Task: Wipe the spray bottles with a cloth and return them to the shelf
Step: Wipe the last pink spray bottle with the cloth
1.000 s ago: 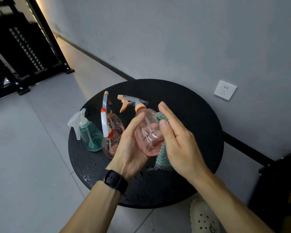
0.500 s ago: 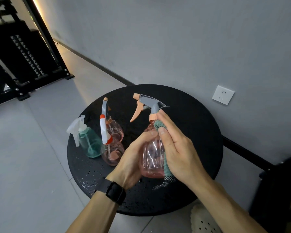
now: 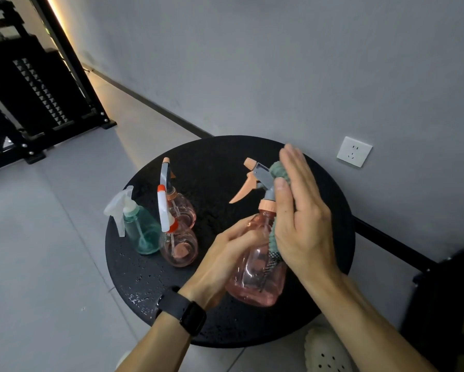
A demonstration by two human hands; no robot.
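- Wiping in progress: the left hand (image 3: pixel 225 260) wraps its fingers around the body of the pink spray bottle (image 3: pixel 256 267), holding it upright just above the round black table (image 3: pixel 330 210)
- The right hand (image 3: pixel 299 218) presses a green cloth (image 3: pixel 277 173) against the bottle's neck and the back of its grey-and-orange trigger head; the fingers lie straight and close together, the thumb folded over the cloth — a flat press, not a pinch
- Three more bottles stand on the table's left part: a teal bottle (image 3: pixel 141 232) with a clear trigger, and two pink bottles, the near pink bottle (image 3: pixel 178 245) just in front of the far pink bottle (image 3: pixel 181 210); all three stand close together
- Progress, as a judgement: one bottle is mid-wipe, none is visibly on the black shelf (image 3: pixel 37 84) at upper left, which stands well apart from the table; whether the three standing bottles are already wiped cannot be told, so most of the task seems left
- Water droplets speckle the tabletop near its front-left rim
- Writing: no brand, label or lettering can be read on any bottle; the wall socket (image 3: pixel 354 151) is blank — the watch (image 3: pixel 188 315) on the left wrist shows a dark face
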